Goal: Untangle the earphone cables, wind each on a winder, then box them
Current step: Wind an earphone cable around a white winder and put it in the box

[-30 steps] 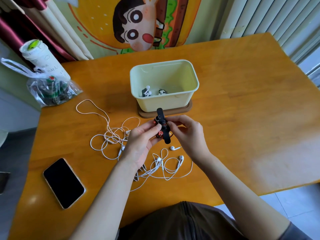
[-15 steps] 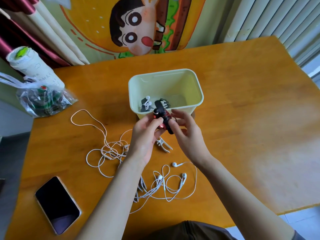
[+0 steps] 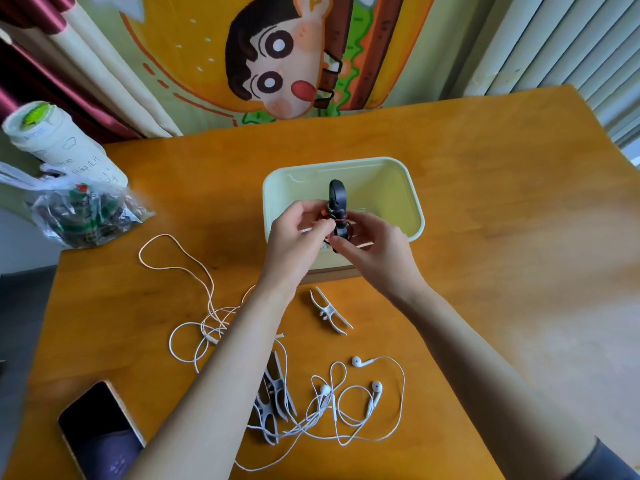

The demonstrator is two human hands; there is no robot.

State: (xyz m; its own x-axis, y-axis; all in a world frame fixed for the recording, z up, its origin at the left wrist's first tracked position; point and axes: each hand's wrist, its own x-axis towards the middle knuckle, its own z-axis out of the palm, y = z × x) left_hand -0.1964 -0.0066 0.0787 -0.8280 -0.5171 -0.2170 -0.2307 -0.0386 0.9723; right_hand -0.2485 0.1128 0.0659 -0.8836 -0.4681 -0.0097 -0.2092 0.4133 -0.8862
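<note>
I count one pale box (image 3: 401, 199), one black winder (image 3: 337, 206), one white winder (image 3: 329, 311), three white earbuds (image 3: 376, 386), one phone (image 3: 97, 431) and one plastic bag (image 3: 83, 216); the grey winders (image 3: 273, 393) overlap, so their number is unclear.

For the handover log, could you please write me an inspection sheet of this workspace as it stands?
Surface: wooden table, sunlit at the right.
Job's things: black winder, cable wound on it, held over the box; white winder and grey winders lie on the table.
Clutter: phone, bag, tube.
Hands: left hand and right hand both pinch the black winder.
Cables: earphones loose at the front; white cable tangled at the left.
Surroundings: cartoon hanging, curtain, blinds.
</note>
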